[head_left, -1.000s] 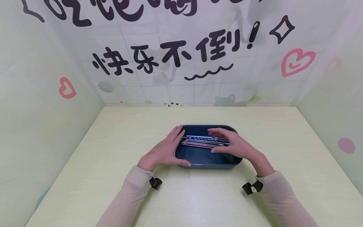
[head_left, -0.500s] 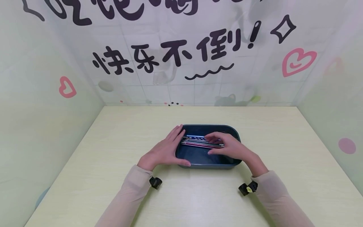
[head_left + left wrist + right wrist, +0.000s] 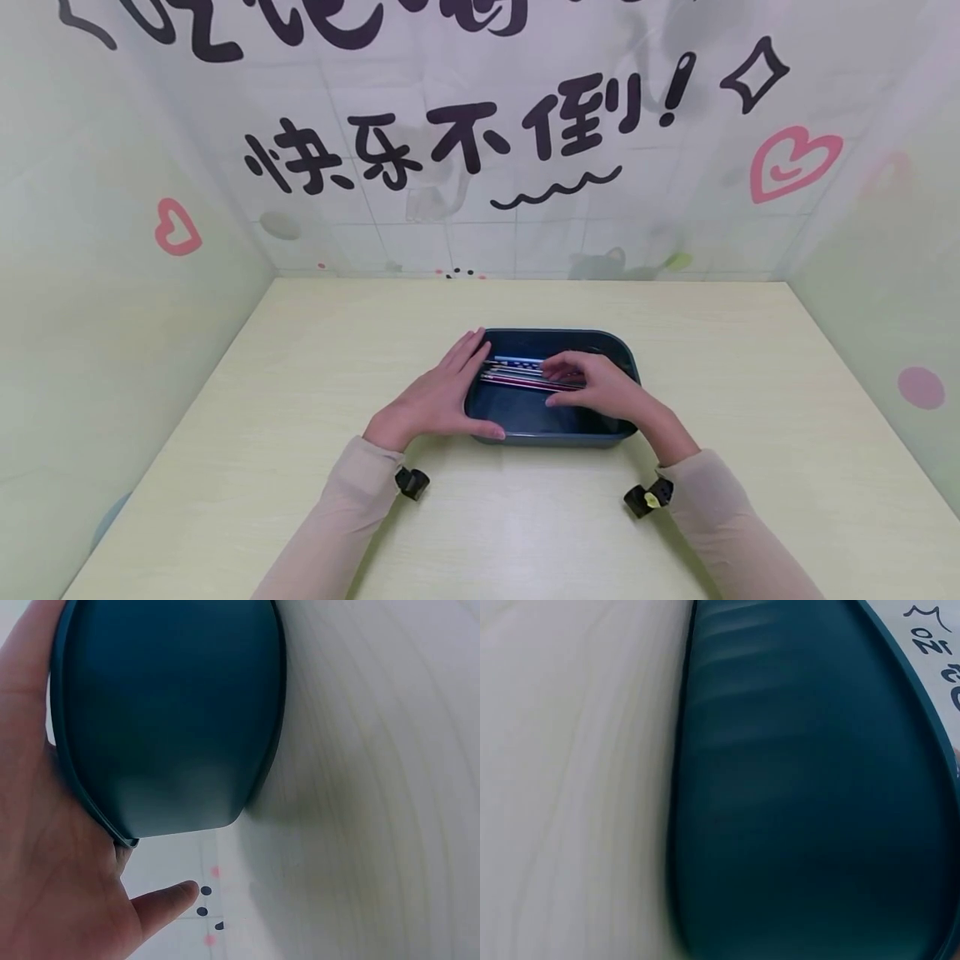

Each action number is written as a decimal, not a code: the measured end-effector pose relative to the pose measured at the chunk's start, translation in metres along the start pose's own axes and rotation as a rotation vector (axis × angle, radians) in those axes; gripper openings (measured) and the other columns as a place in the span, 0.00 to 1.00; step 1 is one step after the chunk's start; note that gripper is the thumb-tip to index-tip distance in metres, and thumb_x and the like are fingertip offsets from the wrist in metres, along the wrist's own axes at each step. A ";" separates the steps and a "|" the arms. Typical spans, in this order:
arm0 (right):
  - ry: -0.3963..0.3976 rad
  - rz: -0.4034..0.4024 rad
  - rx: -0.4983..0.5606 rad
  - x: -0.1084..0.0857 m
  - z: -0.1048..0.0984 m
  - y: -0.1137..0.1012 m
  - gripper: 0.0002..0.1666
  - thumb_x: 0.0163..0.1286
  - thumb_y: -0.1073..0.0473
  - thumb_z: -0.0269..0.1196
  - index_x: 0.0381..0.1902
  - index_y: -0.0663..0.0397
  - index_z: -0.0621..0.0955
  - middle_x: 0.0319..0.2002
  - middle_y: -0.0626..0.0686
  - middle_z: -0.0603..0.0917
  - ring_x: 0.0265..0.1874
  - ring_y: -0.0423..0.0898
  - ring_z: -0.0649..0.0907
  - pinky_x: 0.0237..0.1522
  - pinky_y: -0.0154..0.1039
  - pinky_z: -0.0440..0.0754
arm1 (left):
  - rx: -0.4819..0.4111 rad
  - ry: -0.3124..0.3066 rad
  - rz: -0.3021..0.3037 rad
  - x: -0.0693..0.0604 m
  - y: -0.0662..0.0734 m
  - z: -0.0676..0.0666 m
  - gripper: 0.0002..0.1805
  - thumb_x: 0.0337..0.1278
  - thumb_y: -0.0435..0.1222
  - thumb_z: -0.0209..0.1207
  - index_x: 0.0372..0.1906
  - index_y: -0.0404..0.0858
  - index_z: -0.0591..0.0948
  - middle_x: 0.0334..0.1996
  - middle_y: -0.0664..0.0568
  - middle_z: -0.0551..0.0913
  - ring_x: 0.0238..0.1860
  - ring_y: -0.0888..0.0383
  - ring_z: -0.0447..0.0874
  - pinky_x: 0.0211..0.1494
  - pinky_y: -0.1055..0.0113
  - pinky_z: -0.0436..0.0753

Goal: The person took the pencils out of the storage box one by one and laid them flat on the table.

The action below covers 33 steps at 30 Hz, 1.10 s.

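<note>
A dark blue, rounded tray (image 3: 555,439) stands on the table with a bundle of pencils (image 3: 517,383) lying crosswise inside. Its left end is flanked by my left hand (image 3: 433,400), fingers straight at the far corner and thumb along the near rim. From the left wrist, the palm (image 3: 52,847) lies against the tray's wall (image 3: 172,720). My right hand (image 3: 606,388) reaches in over the right end, thumb and fingers apart on either side of the pencils. Whether its fingertips touch them is hidden. Only the outer wall (image 3: 802,787) fills the right wrist view.
The pale wooden table (image 3: 487,525) extends around the tray. Behind it hangs a printed cloth backdrop (image 3: 465,242) with large dark writing, and similar panels (image 3: 112,275) stand at both sides. Small black cameras (image 3: 411,483) sit at both wrists.
My right hand has moved left and slightly lower over the pencils, and the gap between thumb and fingers has narrowed. The left hand and the tray stay in place.
</note>
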State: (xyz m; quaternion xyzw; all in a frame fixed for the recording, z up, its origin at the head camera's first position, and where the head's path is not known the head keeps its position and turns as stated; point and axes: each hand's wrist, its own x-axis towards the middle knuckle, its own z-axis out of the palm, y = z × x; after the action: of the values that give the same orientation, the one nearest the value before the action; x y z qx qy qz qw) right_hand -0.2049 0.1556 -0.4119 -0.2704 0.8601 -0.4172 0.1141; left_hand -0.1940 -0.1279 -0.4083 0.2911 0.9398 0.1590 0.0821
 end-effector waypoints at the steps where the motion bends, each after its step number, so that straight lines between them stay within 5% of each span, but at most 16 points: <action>1: 0.001 0.006 -0.005 0.000 0.000 0.000 0.28 0.64 0.56 0.71 0.60 0.63 0.79 0.56 0.60 0.84 0.53 0.54 0.84 0.58 0.52 0.82 | 0.000 -0.001 -0.001 0.000 0.000 0.000 0.71 0.40 0.70 0.67 0.81 0.40 0.43 0.82 0.50 0.34 0.83 0.52 0.31 0.79 0.51 0.61; 17: -0.079 0.116 -0.042 0.009 0.002 0.003 0.23 0.64 0.60 0.70 0.55 0.64 0.81 0.50 0.60 0.87 0.49 0.52 0.86 0.55 0.48 0.85 | -0.004 -0.001 -0.011 0.000 0.001 0.000 0.71 0.39 0.70 0.67 0.81 0.40 0.45 0.82 0.50 0.35 0.83 0.52 0.31 0.79 0.51 0.62; 33: -0.016 0.193 -0.184 0.012 0.006 -0.002 0.13 0.61 0.68 0.71 0.44 0.59 0.84 0.38 0.53 0.88 0.37 0.43 0.84 0.47 0.42 0.87 | -0.002 -0.002 -0.020 0.001 0.001 0.000 0.70 0.39 0.70 0.68 0.81 0.40 0.45 0.83 0.51 0.35 0.83 0.53 0.31 0.78 0.51 0.63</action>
State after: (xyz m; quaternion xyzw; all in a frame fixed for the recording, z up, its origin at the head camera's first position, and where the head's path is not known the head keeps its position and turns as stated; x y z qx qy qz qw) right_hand -0.2113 0.1440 -0.4134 -0.1991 0.9158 -0.3216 0.1354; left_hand -0.1942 -0.1270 -0.4085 0.2817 0.9425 0.1587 0.0851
